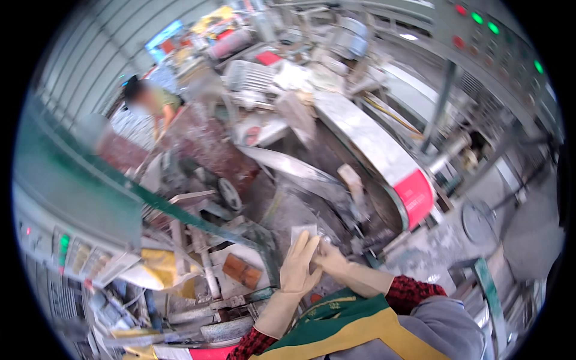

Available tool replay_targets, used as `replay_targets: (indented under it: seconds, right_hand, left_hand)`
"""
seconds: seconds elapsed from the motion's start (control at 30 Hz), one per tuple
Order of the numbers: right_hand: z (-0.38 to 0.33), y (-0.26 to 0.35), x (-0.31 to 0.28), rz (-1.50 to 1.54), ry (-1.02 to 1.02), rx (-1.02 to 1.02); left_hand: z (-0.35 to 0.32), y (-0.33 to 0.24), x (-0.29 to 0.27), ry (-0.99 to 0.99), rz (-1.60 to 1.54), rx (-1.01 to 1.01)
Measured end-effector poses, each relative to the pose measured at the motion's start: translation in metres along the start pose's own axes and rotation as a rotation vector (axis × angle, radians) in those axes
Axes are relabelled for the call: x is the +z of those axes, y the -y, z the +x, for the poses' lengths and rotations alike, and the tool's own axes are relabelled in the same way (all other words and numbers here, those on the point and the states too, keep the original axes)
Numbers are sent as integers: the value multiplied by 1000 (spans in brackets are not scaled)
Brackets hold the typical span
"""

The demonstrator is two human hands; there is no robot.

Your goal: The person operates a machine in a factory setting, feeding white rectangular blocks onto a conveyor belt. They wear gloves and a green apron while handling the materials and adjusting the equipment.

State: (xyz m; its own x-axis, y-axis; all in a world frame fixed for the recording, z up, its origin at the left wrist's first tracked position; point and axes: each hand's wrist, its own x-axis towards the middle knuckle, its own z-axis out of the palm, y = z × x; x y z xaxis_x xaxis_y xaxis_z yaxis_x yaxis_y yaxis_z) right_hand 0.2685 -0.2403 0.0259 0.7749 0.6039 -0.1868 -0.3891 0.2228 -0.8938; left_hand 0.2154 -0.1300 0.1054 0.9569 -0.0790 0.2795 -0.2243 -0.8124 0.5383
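My left hand (pixel 299 264), in a long cream rubber glove, is held up in front of my body. Its fingers close on a small flat whitish square piece (pixel 303 230), which shows past the fingertips. Right beside it, my right hand (pixel 330 258), gloved alike, has its fingers curled in by the left fingers and the piece. Whether the right fingers also grip the piece is hidden. Red-and-black checked sleeves show above both gloves. Below the hands lies my green apron (pixel 336 306) with a yellow border.
A long white machine cover with a red end (pixel 414 198) runs on the right. A green rail (pixel 192 222) crosses at left. An orange-brown block (pixel 241 271) lies beside my left arm. Control panels with lit buttons (pixel 493 28) stand on both sides. Another person (pixel 159 105) works far left.
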Motion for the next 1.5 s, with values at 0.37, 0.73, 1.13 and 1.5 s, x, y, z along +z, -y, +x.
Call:
replay_targets:
  seconds: [0.37,0.73,1.13,1.5]
  right_hand:
    - [-6,51,-239,-181,-1087,-375]
    - [36,32,-314,-213,-1102,-264]
    - [26,40,-309,-2,-950,30]
    - [-12,-101,-178,-495,-729,-129]
  left_hand:
    - [-77,86,36,216,-235,-334]
    - [-164,137,15,33,-495,-795]
    - [-171,126,16,43,-462,-890]
    - [-296,221,-87,-621,0,-764]
